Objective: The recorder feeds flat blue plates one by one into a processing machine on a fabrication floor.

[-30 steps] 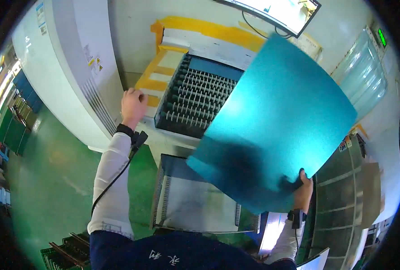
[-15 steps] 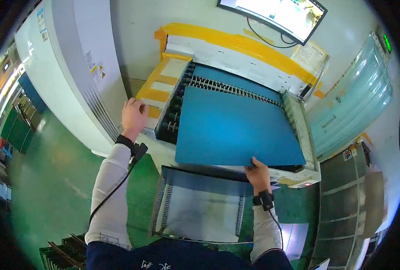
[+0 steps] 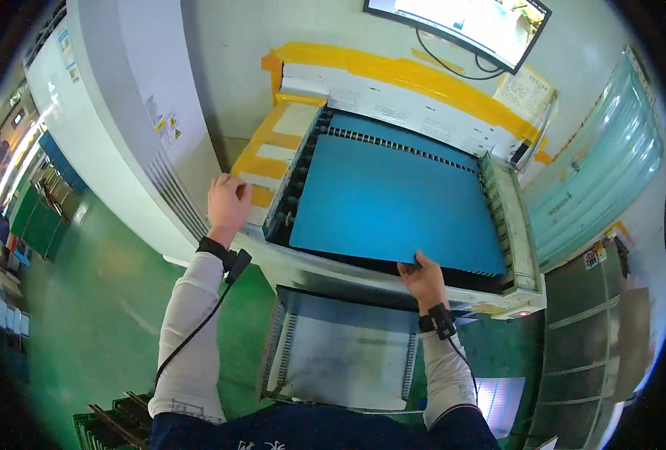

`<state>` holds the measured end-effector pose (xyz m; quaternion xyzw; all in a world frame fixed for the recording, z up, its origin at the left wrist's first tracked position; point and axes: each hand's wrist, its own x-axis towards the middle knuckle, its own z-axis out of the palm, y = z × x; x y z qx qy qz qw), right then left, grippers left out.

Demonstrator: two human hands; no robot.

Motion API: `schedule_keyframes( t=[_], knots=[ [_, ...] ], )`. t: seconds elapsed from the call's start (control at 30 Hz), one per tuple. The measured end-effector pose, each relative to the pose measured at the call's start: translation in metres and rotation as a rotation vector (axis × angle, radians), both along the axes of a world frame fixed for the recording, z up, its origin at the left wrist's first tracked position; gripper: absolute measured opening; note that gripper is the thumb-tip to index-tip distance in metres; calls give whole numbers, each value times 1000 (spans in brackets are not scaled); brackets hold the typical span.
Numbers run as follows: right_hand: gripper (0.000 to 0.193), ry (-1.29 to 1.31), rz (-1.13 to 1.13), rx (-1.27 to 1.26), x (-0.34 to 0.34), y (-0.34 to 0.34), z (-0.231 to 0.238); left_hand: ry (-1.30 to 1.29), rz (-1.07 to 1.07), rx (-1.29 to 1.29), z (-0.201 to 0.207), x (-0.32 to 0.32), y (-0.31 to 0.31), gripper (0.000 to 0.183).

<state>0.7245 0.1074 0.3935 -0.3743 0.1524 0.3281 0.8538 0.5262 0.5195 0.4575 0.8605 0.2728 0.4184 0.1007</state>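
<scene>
A flat blue panel [image 3: 393,199] lies over the roller bed of a low white machine [image 3: 524,247]. At its near edge, right of the middle, my right hand [image 3: 424,280] pinches it with the thumb on top; the fingers underneath are partly hidden. My left hand [image 3: 228,202] hovers beside the machine's left side, near the yellow-taped cover, its fingers curled in and nothing visible in them. Farther back, a second blue panel [image 3: 393,135] lies in the bed, with a row of black rollers [image 3: 393,148] showing between the two panels.
A rack-sided bin [image 3: 344,352] stands below the machine's front. To the left rises a tall white cabinet [image 3: 115,127]; a monitor [image 3: 464,26] hangs on the back wall. Clear plastic sheeting [image 3: 610,165] and a dark framed screen [image 3: 580,360] are on the right.
The near blue panel has slid away from me, deeper into the machine, narrowing the strip of rollers behind it. My right hand has gone forward with it; the left stays curled beside the machine.
</scene>
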Motion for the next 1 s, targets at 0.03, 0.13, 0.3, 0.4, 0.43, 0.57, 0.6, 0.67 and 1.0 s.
schedule_keyframes(
  t=[0.03, 0.13, 0.3, 0.4, 0.43, 0.57, 0.6, 0.67, 1.0],
  knots=[
    [16, -10, 32, -5, -1, -2, 1, -1, -3, -7, -1, 1, -1, 15],
    [23, -31, 148, -60, 3, -4, 9, -13, -7, -11, -2, 4, -2, 13],
    [29, -69, 249, -122, -4, -12, 9, -20, 6, -20, 0, 4, -4, 10],
    [32, -111, 289, -128, -5, -19, 5, -47, 3, 23, -1, 5, -4, 10],
    [32, -124, 292, -127, -7, -20, 6, -46, -1, 16, -2, 6, -4, 10],
    [30, -192, 238, -180, -19, -23, 15, -24, 7, 2, -1, 6, -5, 12],
    [29, -253, 246, -191, -21, -22, 18, -13, 15, 3, 0, 7, -4, 12],
    [26, -383, 309, -311, -34, -13, 16, 9, 22, -25, 1, -2, 6, 14],
    [20, -1835, 445, -1262, -107, -34, -29, -2, -2, 28, -13, 4, 7, 16]
  ],
)
